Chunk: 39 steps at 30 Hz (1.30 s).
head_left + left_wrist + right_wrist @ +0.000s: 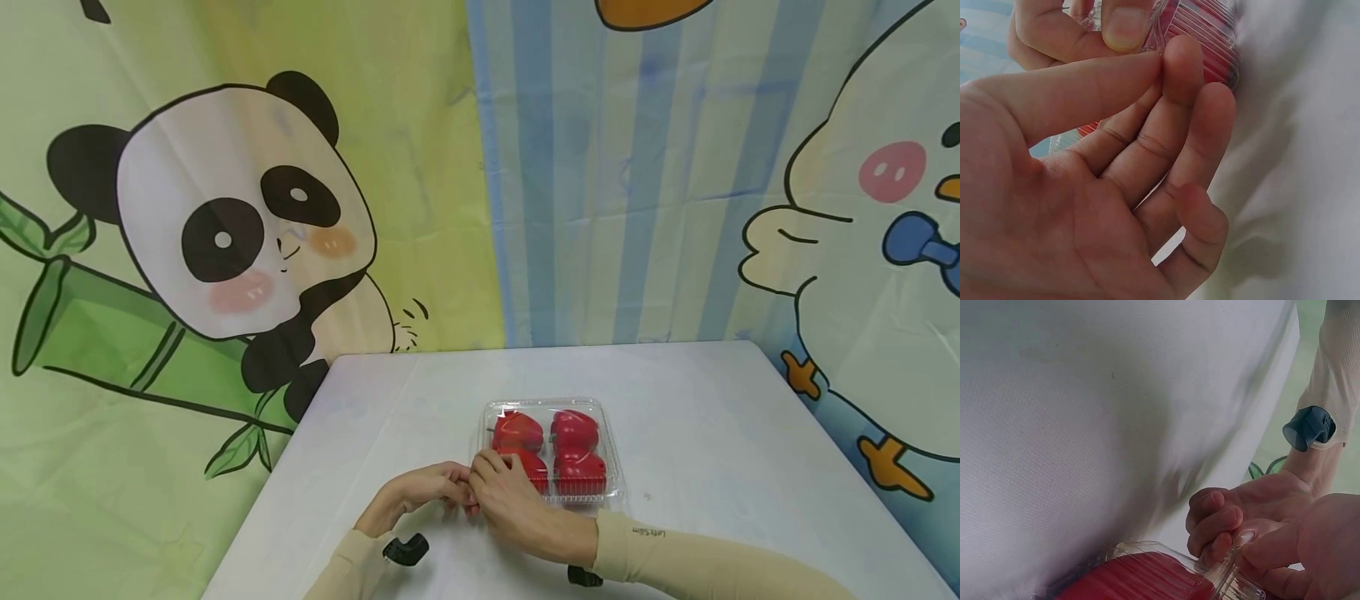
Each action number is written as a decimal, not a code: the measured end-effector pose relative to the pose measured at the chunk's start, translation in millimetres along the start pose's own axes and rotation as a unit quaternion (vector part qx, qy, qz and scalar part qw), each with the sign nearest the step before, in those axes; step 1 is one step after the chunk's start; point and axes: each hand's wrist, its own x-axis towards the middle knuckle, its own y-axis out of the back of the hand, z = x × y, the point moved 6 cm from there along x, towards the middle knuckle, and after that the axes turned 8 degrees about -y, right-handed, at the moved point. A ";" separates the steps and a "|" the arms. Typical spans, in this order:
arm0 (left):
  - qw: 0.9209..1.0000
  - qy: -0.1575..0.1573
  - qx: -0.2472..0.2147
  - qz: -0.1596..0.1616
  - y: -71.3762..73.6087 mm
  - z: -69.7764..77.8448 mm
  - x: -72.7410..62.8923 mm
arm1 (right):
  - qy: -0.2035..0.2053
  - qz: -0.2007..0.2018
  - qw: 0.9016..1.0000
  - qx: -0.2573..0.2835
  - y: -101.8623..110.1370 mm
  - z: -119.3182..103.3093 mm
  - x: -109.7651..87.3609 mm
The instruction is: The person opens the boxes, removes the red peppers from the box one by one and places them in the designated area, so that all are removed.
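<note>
A clear plastic clamshell box [612, 462] lies on the table with several glossy red fruits [576, 429] inside; their exact kind is hard to tell. At its near left corner, my left hand [420, 490] pinches the rim between thumb and index finger, the other fingers loosely bent, as the left wrist view shows. Right beside it my right hand [517, 504] grips the same corner, thumb against the plastic edge [1229, 575], and covers part of the near left fruit. Both hands' fingertips nearly meet there. Whether the lid is fastened at that corner cannot be seen.
The white table [697, 417] extends around the box on all sides. Behind it hangs a cloth backdrop with a panda [240, 208] and a white bird [877, 333]. Each wrist carries a small black device, such as the left wrist's camera [406, 550].
</note>
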 end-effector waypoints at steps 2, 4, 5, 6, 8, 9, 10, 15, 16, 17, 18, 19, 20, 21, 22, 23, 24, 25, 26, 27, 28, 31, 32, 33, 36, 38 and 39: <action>1.000 -0.002 0.001 -0.003 -0.3 0.2 -0.2 | 0.000 -0.001 1.000 0.001 0.5 0.0 0.2; 1.000 -0.003 0.000 -0.004 -0.4 -0.1 -0.3 | 0.000 0.001 1.000 0.003 1.4 -0.2 0.1; 1.000 -0.004 0.000 -0.003 -0.4 -0.1 -0.3 | 0.001 0.004 1.000 0.005 1.9 -0.3 -0.1; 1.000 -0.004 -0.001 -0.003 -0.5 0.0 -0.4 | 0.002 0.006 1.000 0.006 3.0 -0.6 -0.2; 1.000 -0.003 -0.004 -0.001 -0.6 -0.1 -0.4 | 0.002 0.010 1.000 0.008 4.1 -0.7 -0.3; 1.000 -0.002 -0.005 0.001 -0.6 -0.2 -0.4 | 0.001 0.010 1.000 0.009 4.5 -0.7 -0.4; 1.000 -0.001 -0.007 0.001 -0.6 -0.2 -0.4 | 0.000 0.008 1.000 0.010 4.5 -0.6 -0.3; 1.000 0.000 -0.010 0.001 -0.7 -0.8 -0.6 | -0.007 -0.008 1.000 0.012 4.7 0.4 0.2; 1.000 0.001 -0.008 0.001 -0.6 -1.2 -0.5 | -0.007 -0.008 1.000 0.012 4.8 0.4 0.4; 1.000 0.001 -0.004 0.003 -0.4 -1.7 -0.4 | -0.008 -0.007 1.000 0.014 5.0 0.4 0.5; 1.000 0.001 0.000 0.007 0.0 -2.0 -0.2 | -0.008 -0.004 1.000 0.016 5.5 0.2 0.8; 1.000 0.001 0.006 0.011 0.4 -2.2 0.0 | -0.008 -0.001 1.000 0.017 6.1 -0.1 1.2; 1.000 0.001 0.010 0.015 0.8 -2.6 0.0 | -0.008 0.001 1.000 0.018 6.2 -0.4 1.7; 1.000 0.001 0.015 0.017 1.0 -3.2 0.3 | -0.008 0.004 1.000 0.019 6.7 -0.8 2.1; 1.000 0.002 0.019 0.020 1.2 -3.6 0.4 | -0.008 0.007 1.000 0.021 7.2 -1.1 2.5; 1.000 0.002 0.022 0.021 1.1 -3.8 0.5 | -0.008 0.008 1.000 0.021 7.8 -1.5 3.0; 1.000 0.004 0.023 0.021 1.0 -4.1 0.3 | -0.008 0.010 1.000 0.023 8.4 -1.9 3.4; 1.000 0.006 0.022 0.020 0.8 -4.1 0.3 | -0.008 0.010 1.000 0.023 8.6 -2.0 3.7; 1.000 0.007 0.022 0.018 0.5 -4.2 0.2 | -0.007 0.011 1.000 0.023 8.9 -2.1 3.9; 1.000 0.007 0.022 0.014 0.2 -3.9 0.2 | -0.007 0.010 1.000 0.023 9.5 -2.0 4.2; 1.000 0.007 0.021 0.012 0.0 -3.5 0.0 | -0.008 0.009 1.000 0.023 9.5 -1.8 4.6; 1.000 0.000 0.015 0.001 -1.0 -1.5 -0.4 | -0.008 0.004 1.000 0.022 8.6 -0.9 5.2; 1.000 -0.002 0.013 -0.005 -1.4 -1.1 -0.6 | -0.007 0.004 1.000 0.023 8.4 -0.6 5.3; 1.000 -0.002 0.008 -0.010 -1.9 -0.4 -0.8 | -0.006 0.005 1.000 0.027 8.4 -0.2 5.1; 1.000 -0.005 0.000 -0.023 -3.1 1.4 -2.1 | 0.008 0.027 0.999 0.035 9.6 -0.3 3.3; 1.000 -0.003 -0.002 -0.027 -3.5 2.2 -2.8 | 0.021 0.052 0.998 0.039 11.2 -0.5 1.4; 1.000 -0.004 -0.001 -0.029 -3.5 2.6 -3.0 | 0.027 0.064 0.997 0.039 12.0 -0.5 0.4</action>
